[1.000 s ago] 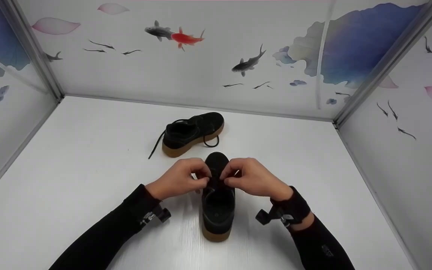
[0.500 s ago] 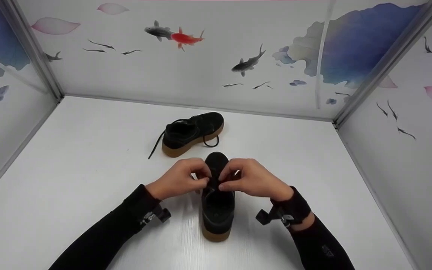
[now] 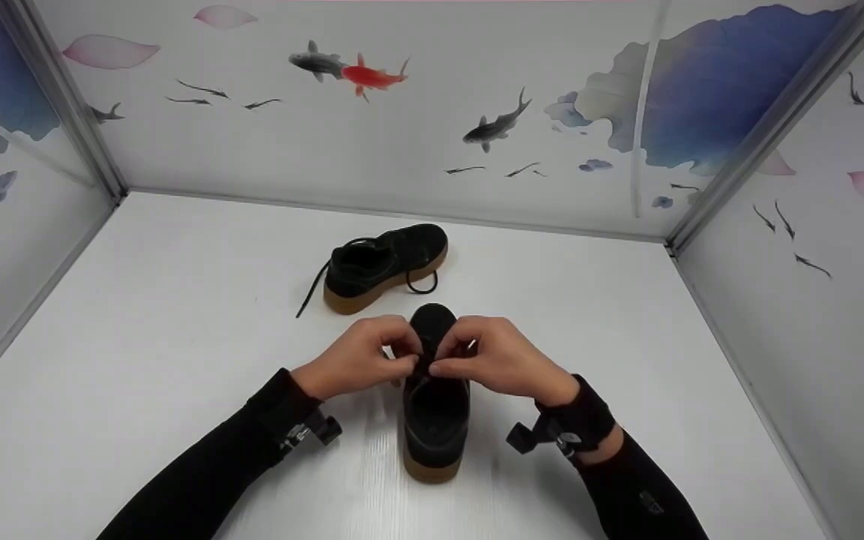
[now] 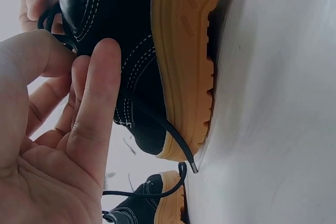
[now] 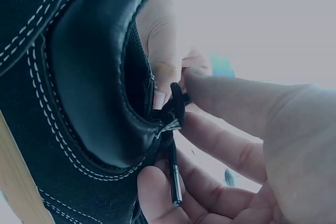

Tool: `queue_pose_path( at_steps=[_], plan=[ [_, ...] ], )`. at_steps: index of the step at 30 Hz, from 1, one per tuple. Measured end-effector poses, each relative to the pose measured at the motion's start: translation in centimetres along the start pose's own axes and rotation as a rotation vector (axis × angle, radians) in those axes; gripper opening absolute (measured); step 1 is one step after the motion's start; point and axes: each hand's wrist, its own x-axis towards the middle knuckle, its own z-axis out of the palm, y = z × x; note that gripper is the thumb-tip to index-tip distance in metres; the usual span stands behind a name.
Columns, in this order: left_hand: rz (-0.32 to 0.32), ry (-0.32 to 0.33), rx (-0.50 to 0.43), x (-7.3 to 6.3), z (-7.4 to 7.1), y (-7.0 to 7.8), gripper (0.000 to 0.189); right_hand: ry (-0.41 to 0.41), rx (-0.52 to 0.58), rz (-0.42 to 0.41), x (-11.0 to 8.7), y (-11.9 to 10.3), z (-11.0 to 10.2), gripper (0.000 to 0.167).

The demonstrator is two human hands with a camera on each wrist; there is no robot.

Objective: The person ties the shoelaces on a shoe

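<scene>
A black shoe (image 3: pixel 436 448) with a tan gum sole stands upright on the white table, heel toward me. My left hand (image 3: pixel 368 356) is at the left of its lacing and pinches a black shoelace (image 4: pixel 51 19) between thumb and forefinger. From the other side, my right hand (image 3: pixel 505 360) pinches a crossed part of the lace (image 5: pixel 177 100) close to the shoe's tongue. One metal-tipped lace end (image 5: pixel 176 184) hangs below those fingers. In the left wrist view another loose lace end (image 4: pixel 168 129) droops along the shoe's side to the sole.
Farther back lies a second black shoe (image 3: pixel 402 251), turned toward the right, its laces (image 3: pixel 313 289) loose on the table (image 3: pixel 199 315). White panels with painted fish (image 3: pixel 496 133) border the table at the back and both sides.
My right hand has shifted slightly left, its thumb and fingertips now closer to the left hand over the lacing. The left hand and both shoes have stayed in place.
</scene>
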Motion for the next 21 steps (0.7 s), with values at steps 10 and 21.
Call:
queue_pose_path(
  at_steps=[10, 21],
  plan=[
    [0.055, 0.009, 0.050, 0.0, 0.2, 0.2, 0.014, -0.013, 0.025, 0.098, 0.2, 0.5, -0.4, 0.001],
    [0.064, -0.001, 0.076, 0.1, 0.2, 0.2, 0.014, -0.104, 0.348, 0.200, 0.5, 2.8, -1.5, 0.009]
  ],
)
